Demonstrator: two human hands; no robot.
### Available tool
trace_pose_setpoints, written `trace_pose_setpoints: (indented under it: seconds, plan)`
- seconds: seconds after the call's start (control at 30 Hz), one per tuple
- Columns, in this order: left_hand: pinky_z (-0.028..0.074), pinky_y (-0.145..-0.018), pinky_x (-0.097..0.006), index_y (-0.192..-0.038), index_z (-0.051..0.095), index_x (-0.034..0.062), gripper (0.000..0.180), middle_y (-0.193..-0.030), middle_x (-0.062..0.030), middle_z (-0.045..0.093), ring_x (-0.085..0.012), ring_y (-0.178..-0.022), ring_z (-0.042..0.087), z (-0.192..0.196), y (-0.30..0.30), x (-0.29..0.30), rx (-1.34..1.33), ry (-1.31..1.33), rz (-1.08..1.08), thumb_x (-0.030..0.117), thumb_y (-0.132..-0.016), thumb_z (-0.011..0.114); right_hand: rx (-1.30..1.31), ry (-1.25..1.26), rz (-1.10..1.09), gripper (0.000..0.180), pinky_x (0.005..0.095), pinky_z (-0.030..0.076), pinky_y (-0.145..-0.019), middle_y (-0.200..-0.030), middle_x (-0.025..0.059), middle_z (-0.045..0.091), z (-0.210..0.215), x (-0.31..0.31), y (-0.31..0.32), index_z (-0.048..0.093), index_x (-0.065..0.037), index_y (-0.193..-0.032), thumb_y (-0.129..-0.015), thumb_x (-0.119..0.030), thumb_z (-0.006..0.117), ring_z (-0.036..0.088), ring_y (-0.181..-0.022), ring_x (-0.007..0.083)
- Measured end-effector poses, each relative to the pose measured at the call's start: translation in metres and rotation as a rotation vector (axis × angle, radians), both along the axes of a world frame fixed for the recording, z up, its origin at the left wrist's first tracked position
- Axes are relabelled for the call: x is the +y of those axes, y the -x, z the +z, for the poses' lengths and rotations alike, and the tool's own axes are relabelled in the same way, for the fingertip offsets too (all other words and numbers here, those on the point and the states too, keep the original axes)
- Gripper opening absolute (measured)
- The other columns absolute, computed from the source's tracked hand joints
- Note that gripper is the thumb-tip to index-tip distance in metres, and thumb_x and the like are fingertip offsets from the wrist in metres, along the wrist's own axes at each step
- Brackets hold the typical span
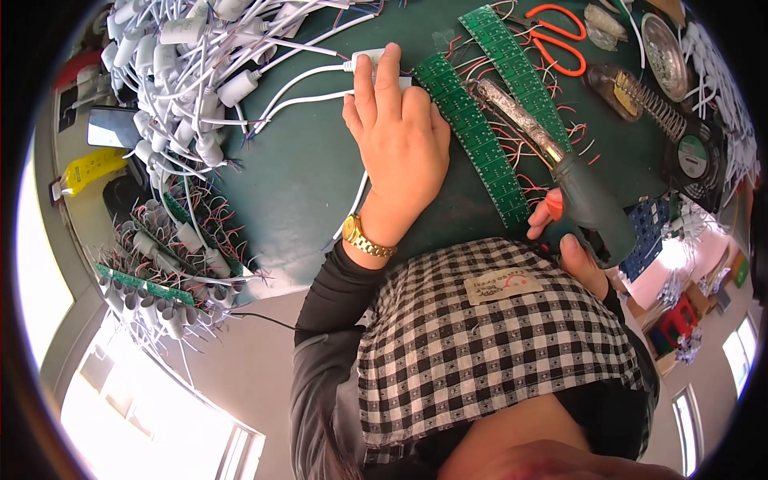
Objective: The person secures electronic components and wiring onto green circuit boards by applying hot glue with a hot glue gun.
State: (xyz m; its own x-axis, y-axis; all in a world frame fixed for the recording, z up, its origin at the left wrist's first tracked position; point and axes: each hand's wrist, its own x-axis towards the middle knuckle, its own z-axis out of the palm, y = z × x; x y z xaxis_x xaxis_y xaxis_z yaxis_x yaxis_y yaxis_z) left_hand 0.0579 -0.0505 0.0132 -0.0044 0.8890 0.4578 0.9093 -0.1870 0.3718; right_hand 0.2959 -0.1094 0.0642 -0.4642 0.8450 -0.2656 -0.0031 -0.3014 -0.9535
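My left hand (400,152), with a gold watch at its wrist, rests over a white plastic housing (366,58). Two fingers stretch across the housing; the index finger and thumb bend down beside it, their tips hidden. White cables (300,84) run leftward from under the fingers. In my right hand (578,260) is a grey soldering gun (588,196) with a red trigger and a foil-wrapped barrel. Its tip points up and left, over a green circuit board strip (472,132). A second green strip (520,72) lies beyond, with thin red and white wires around both.
White cabled housings (180,60) pile up at far left, with a phone (112,128) and yellow bottle (90,170) beside them. Wired boards (152,284) stand nearer. Orange-handled scissors (560,52), a coil-spring iron stand (652,104) and a small fan (694,156) are at right.
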Motion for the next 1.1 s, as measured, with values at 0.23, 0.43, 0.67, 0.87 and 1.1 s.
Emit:
trace_pose_setpoints:
  seconds: [0.23, 0.43, 0.67, 0.87, 1.1]
  plan:
    - [0.033, -0.092, -0.061, -0.077, 0.051, 0.0019, 0.009, -0.134, -0.021, 0.044, -0.0458, -0.126, 0.037, -0.001, 0.003, 0.0, 0.007, -0.001, -0.004, 0.005, -0.075, 0.06, 0.038, 0.007, -0.027, 0.052, 0.0276, 0.047, -0.074, -0.102, 0.0091, 0.053, -0.009, -0.002, -0.002, 0.044, 0.001, -0.123, -0.083, -0.03, 0.058, 0.055, -0.082, 0.0126]
    - [0.034, -0.092, -0.058, -0.081, 0.055, 0.0018, 0.01, -0.133, -0.0207, 0.045, -0.0456, -0.126, 0.038, 0.002, 0.005, -0.001, -0.029, -0.001, -0.036, 0.006, -0.074, 0.061, 0.053, -0.023, -0.059, 0.049, 0.0271, 0.047, -0.073, -0.102, 0.0088, 0.054, -0.01, -0.003, -0.003, 0.045, 0.001, -0.122, -0.085, -0.028, 0.057, 0.055, -0.081, 0.0124]
    - [0.038, -0.099, -0.049, -0.082, 0.059, 0.0034, 0.014, -0.127, -0.0192, 0.05, -0.0471, -0.124, 0.042, 0.004, 0.016, -0.004, -0.258, -0.051, -0.123, 0.002, -0.072, 0.068, 0.11, -0.054, -0.037, 0.029, 0.0269, 0.047, -0.073, -0.101, 0.008, 0.054, -0.02, -0.006, -0.007, 0.052, -0.001, -0.109, -0.085, -0.017, 0.054, 0.055, -0.08, 0.0117]
    - [0.04, -0.097, -0.048, -0.082, 0.06, 0.0035, 0.014, -0.121, -0.0167, 0.054, -0.0447, -0.123, 0.043, 0.005, 0.016, -0.006, -0.226, -0.061, -0.163, 0.001, -0.071, 0.067, 0.057, -0.015, 0.005, 0.058, 0.0322, 0.047, -0.076, -0.099, 0.013, 0.054, -0.02, -0.008, -0.011, 0.04, -0.001, -0.128, -0.084, -0.034, 0.06, 0.055, -0.083, 0.0173]
    - [0.04, -0.097, -0.049, -0.084, 0.058, 0.003, 0.013, -0.117, -0.0178, 0.055, -0.0456, -0.121, 0.044, 0.003, 0.014, -0.005, -0.195, -0.04, -0.209, 0.0, -0.072, 0.063, 0.026, 0.002, -0.023, 0.053, 0.0308, 0.047, -0.073, -0.099, 0.0118, 0.055, -0.017, -0.008, -0.009, 0.047, 0.001, -0.121, -0.083, -0.033, 0.06, 0.055, -0.08, 0.0162]
